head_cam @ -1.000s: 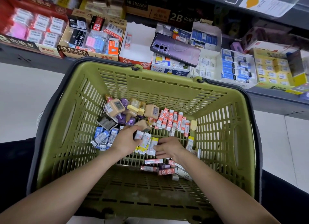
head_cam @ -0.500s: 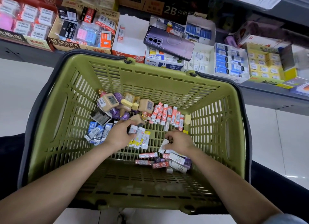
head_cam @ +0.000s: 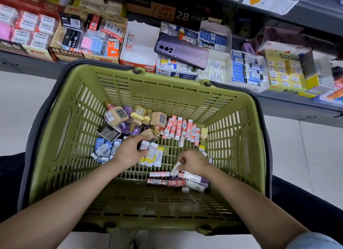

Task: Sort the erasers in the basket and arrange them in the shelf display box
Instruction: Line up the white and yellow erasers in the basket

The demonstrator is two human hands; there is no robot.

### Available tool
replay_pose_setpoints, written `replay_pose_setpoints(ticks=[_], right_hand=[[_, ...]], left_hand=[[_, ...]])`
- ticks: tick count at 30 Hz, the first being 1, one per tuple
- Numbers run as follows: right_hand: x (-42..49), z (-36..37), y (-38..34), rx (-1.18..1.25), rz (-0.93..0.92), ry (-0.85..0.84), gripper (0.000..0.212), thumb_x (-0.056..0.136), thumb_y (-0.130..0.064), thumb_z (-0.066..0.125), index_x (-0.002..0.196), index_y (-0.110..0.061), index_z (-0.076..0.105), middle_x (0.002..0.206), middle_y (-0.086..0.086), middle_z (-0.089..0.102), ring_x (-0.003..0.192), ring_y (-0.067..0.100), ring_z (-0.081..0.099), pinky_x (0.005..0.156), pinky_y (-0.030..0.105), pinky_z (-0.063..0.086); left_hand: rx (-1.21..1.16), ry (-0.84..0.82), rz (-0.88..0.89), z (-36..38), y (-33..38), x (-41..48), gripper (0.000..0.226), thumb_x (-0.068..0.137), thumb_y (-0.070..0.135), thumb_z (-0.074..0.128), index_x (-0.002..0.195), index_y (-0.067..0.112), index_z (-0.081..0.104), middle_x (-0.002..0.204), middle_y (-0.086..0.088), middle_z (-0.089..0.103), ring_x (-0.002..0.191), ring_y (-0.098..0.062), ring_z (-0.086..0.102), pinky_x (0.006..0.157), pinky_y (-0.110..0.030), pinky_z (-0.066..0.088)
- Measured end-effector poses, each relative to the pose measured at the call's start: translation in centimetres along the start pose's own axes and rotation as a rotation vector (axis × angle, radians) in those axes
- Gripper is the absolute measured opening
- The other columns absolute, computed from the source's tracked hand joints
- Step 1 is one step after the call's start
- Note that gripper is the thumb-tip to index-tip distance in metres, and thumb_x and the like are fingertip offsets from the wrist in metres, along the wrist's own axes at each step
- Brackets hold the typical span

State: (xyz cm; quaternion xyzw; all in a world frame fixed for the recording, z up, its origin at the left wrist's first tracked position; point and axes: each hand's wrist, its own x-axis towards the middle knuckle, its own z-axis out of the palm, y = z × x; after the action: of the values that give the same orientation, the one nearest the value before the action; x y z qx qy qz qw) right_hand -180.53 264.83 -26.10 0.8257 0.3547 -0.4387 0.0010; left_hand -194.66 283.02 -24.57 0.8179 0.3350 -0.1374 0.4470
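While sorting is in hand, the left hand (head_cam: 128,153) grips yellow-white erasers (head_cam: 153,156) at the centre of the basket (head_cam: 167,87). At five o'clock the right hand (head_cam: 194,163) pinches a white eraser (head_cam: 175,169); next, it needs its matching pile.

Olive slatted basket (head_cam: 167,92) holds eraser clusters: red-and-white erasers (head_cam: 182,128) rowed along the far wall, blue erasers (head_cam: 104,149) left, white-and-yellow erasers (head_cam: 154,154) centre, one white eraser (head_cam: 175,170) tilted over a mixed heap (head_cam: 193,180). White display box (head_cam: 146,31) beyond holds a lone eraser (head_cam: 130,41).
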Motion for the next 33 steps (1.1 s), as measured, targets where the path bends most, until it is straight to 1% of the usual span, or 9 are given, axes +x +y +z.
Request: replay_pose_setpoints(ticks=[4, 8, 12, 15, 18, 21, 24, 28, 33], right_hand=[[-2.4, -3.5, -0.4, 0.043, 0.043, 0.161, 0.021, 0.085, -0.025, 0.068, 0.105, -0.018, 0.067, 0.102, -0.003, 0.067, 0.095, 0.016, 0.062, 0.078, 0.029, 0.052], [-7.0, -8.9, 0.0, 0.237, -0.041, 0.287, 0.013, 0.082, -0.018, 0.071, 0.090, -0.023, 0.062, 0.082, -0.013, 0.061, 0.079, 0.010, 0.058, 0.070, 0.022, 0.045], [-10.3, -12.3, 1.9, -0.001, -0.228, 0.545, 0.029, 0.075, -0.027, 0.078, 0.102, -0.025, 0.070, 0.082, -0.009, 0.064, 0.078, 0.009, 0.053, 0.076, 0.029, 0.038], [-10.3, -12.8, 3.5, -0.139, -0.270, 0.688, 0.031, 0.066, -0.035, 0.075, 0.097, -0.029, 0.073, 0.073, -0.004, 0.063, 0.077, 0.015, 0.054, 0.083, 0.029, 0.027], [-9.7, -12.2, 4.0, -0.194, -0.296, 0.721, 0.028, 0.062, -0.039, 0.071, 0.088, -0.030, 0.075, 0.069, 0.000, 0.059, 0.079, 0.018, 0.054, 0.088, 0.028, 0.025], [-9.5, -12.2, 3.8, -0.030, -0.293, 0.762, 0.028, 0.065, -0.040, 0.070, 0.090, -0.030, 0.075, 0.072, -0.003, 0.061, 0.079, 0.017, 0.053, 0.087, 0.023, 0.024], [-9.8, -12.4, 3.6, 0.063, -0.337, 0.767, 0.029, 0.066, -0.037, 0.070, 0.092, -0.025, 0.075, 0.073, -0.014, 0.055, 0.075, 0.008, 0.047, 0.087, 0.032, 0.032], [-10.4, -12.6, 3.3, 0.110, -0.364, 0.746, 0.027, 0.069, -0.031, 0.074, 0.094, -0.021, 0.075, 0.070, -0.029, 0.043, 0.074, 0.006, 0.045, 0.079, 0.032, 0.034], [-10.5, -12.7, 3.3, 0.221, -0.335, 0.745, 0.025, 0.075, -0.019, 0.077, 0.099, -0.018, 0.073, 0.080, -0.013, 0.057, 0.077, 0.011, 0.053, 0.082, 0.035, 0.043]], left_hand=[[0.111, 0.128, 0.067, -1.3, 1.4, -0.9, 0.044, 0.085, 0.022, 0.066, 0.127, 0.014, 0.054, 0.123, -0.009, 0.054, 0.110, -0.026, 0.056, 0.091, -0.036, 0.048], [0.073, 0.202, 0.201, -2.0, 3.8, -1.6, 0.033, 0.085, 0.017, 0.067, 0.117, 0.013, 0.061, 0.108, -0.005, 0.061, 0.095, -0.019, 0.060, 0.083, -0.032, 0.050], [-0.074, -0.020, 0.249, 0.4, 6.5, -1.5, 0.026, 0.086, 0.013, 0.066, 0.112, 0.015, 0.061, 0.099, 0.000, 0.061, 0.089, -0.008, 0.057, 0.083, -0.024, 0.048], [-0.090, -0.217, 0.230, 3.8, 7.8, -0.3, 0.028, 0.089, 0.013, 0.062, 0.117, 0.014, 0.059, 0.105, -0.001, 0.060, 0.098, -0.011, 0.056, 0.089, -0.025, 0.047], [-0.158, -0.297, 0.090, 7.5, 8.2, 1.6, 0.031, 0.090, 0.015, 0.062, 0.120, 0.011, 0.058, 0.117, -0.004, 0.060, 0.111, -0.017, 0.055, 0.097, -0.028, 0.043], [-0.104, -0.336, 0.009, 10.5, 7.9, 3.2, 0.039, 0.088, 0.015, 0.064, 0.127, 0.010, 0.056, 0.129, -0.007, 0.057, 0.120, -0.020, 0.052, 0.102, -0.026, 0.040], [0.203, -0.405, 0.084, 12.0, 7.5, 4.0, 0.042, 0.087, 0.024, 0.065, 0.127, 0.015, 0.057, 0.133, -0.006, 0.053, 0.123, -0.021, 0.047, 0.099, -0.025, 0.037], [0.357, -0.454, 0.180, 12.0, 7.2, 4.0, 0.044, 0.087, 0.033, 0.064, 0.129, 0.022, 0.055, 0.126, -0.009, 0.051, 0.121, -0.025, 0.042, 0.096, -0.028, 0.035], [0.272, -0.457, 0.155, 11.8, 7.4, 3.8, 0.048, 0.084, 0.029, 0.069, 0.129, 0.019, 0.055, 0.132, -0.009, 0.050, 0.121, -0.025, 0.047, 0.098, -0.028, 0.037]])
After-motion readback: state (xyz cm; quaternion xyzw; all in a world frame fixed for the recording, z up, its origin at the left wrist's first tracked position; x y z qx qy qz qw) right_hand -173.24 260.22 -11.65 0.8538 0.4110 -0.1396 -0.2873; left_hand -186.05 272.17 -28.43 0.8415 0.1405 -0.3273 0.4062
